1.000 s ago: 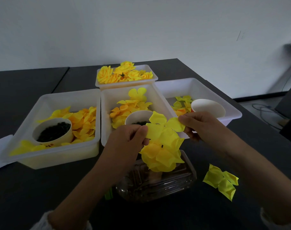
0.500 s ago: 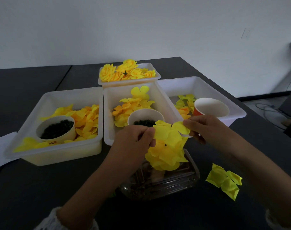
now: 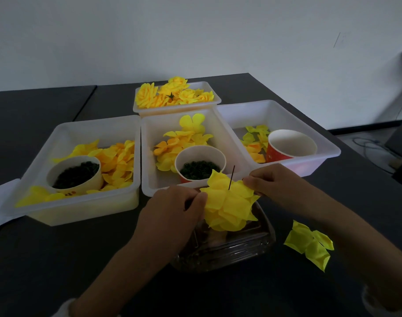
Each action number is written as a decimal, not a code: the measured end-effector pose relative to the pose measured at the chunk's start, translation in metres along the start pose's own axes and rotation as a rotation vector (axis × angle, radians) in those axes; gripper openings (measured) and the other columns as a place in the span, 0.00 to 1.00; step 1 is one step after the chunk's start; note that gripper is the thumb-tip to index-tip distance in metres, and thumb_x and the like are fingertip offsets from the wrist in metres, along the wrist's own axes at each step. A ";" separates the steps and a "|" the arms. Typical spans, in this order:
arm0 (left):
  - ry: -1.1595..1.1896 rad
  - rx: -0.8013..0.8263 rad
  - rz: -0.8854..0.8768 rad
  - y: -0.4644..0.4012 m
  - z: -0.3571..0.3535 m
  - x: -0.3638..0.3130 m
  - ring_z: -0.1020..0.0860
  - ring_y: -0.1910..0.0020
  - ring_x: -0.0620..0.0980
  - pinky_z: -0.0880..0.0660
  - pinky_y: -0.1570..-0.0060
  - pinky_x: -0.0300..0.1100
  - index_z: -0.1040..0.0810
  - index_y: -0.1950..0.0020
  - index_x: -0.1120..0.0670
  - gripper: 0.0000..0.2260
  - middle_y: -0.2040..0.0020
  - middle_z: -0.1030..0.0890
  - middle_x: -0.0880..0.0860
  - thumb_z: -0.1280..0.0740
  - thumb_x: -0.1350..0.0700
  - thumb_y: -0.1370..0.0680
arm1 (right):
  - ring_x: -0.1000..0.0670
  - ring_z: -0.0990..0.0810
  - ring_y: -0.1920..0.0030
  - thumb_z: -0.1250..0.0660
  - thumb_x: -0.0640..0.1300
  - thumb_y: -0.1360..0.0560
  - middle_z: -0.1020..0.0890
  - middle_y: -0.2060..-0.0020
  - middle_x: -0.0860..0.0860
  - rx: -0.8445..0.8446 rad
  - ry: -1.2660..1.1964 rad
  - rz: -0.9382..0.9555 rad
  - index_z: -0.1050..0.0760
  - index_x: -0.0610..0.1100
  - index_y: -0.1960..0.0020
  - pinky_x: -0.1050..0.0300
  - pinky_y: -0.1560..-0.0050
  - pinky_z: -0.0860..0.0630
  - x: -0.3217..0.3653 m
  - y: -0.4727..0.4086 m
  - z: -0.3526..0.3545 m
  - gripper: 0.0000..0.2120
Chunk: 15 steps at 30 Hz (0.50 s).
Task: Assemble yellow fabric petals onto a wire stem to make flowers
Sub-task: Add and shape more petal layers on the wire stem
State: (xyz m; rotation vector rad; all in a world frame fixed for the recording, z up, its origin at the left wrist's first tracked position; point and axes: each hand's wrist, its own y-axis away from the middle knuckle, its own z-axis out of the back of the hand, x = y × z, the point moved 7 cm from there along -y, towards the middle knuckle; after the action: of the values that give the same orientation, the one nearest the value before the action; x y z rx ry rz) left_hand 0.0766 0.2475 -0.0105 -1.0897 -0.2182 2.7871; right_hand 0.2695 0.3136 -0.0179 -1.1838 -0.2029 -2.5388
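Yellow petals (image 3: 229, 205) sat on the wire stem (image 3: 231, 177), their edges pinched by left hand (image 3: 172, 216) and right hand (image 3: 273, 181) fingers; bare desk (image 3: 58, 259) lay nearer, left of both.

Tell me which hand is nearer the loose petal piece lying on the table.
Right. The right hand pinches the flower up and left of the loose petal piece, its forearm passing just beside it; the left hand is farther left, beyond the flower.
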 end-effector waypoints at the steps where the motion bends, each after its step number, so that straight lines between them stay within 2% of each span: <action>1: -0.011 -0.002 -0.007 0.001 0.000 -0.001 0.28 0.73 0.40 0.34 0.67 0.36 0.30 0.72 0.45 0.20 0.75 0.28 0.44 0.41 0.45 0.20 | 0.60 0.28 0.69 0.37 0.47 0.21 0.28 0.74 0.54 0.001 0.000 0.001 0.28 0.43 0.69 0.60 0.59 0.28 -0.001 0.001 -0.001 0.18; 3: -0.049 -0.012 -0.025 0.003 0.000 -0.003 0.27 0.72 0.40 0.33 0.66 0.37 0.30 0.72 0.44 0.20 0.74 0.27 0.44 0.42 0.43 0.21 | 0.56 0.27 0.67 0.38 0.47 0.21 0.27 0.72 0.49 -0.006 -0.005 0.005 0.27 0.40 0.67 0.56 0.56 0.25 -0.003 0.002 -0.003 0.18; 5: -0.113 -0.026 -0.043 0.004 -0.001 -0.004 0.26 0.70 0.40 0.34 0.66 0.36 0.29 0.69 0.43 0.18 0.72 0.27 0.44 0.44 0.41 0.21 | 0.50 0.24 0.65 0.38 0.48 0.21 0.23 0.67 0.43 -0.026 0.001 0.015 0.24 0.37 0.63 0.59 0.55 0.24 -0.005 0.002 -0.004 0.18; 8: -0.190 -0.054 -0.051 0.011 -0.004 -0.003 0.26 0.69 0.39 0.33 0.68 0.36 0.24 0.62 0.44 0.20 0.70 0.25 0.43 0.50 0.37 0.23 | 0.50 0.23 0.63 0.37 0.47 0.21 0.21 0.65 0.43 -0.042 0.026 0.013 0.21 0.36 0.60 0.70 0.62 0.28 -0.010 0.004 -0.010 0.16; 11: -0.213 -0.097 -0.051 0.020 -0.007 0.000 0.25 0.68 0.40 0.28 0.66 0.40 0.21 0.60 0.45 0.27 0.67 0.22 0.43 0.57 0.34 0.26 | 0.52 0.24 0.67 0.36 0.46 0.21 0.21 0.67 0.45 -0.047 0.018 0.007 0.22 0.39 0.63 0.72 0.65 0.30 -0.014 0.006 -0.018 0.15; 15: -0.255 -0.130 -0.036 0.023 -0.013 0.001 0.25 0.67 0.41 0.28 0.66 0.40 0.22 0.61 0.45 0.28 0.66 0.21 0.44 0.58 0.34 0.26 | 0.53 0.24 0.66 0.36 0.46 0.22 0.22 0.68 0.46 -0.091 0.029 0.033 0.23 0.40 0.64 0.72 0.64 0.29 -0.015 0.006 -0.020 0.15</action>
State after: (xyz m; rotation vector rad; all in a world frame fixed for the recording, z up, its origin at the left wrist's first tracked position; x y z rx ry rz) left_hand 0.0826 0.2262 -0.0248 -0.7413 -0.4470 2.9079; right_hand 0.2663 0.3062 -0.0425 -1.1719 -0.0602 -2.5588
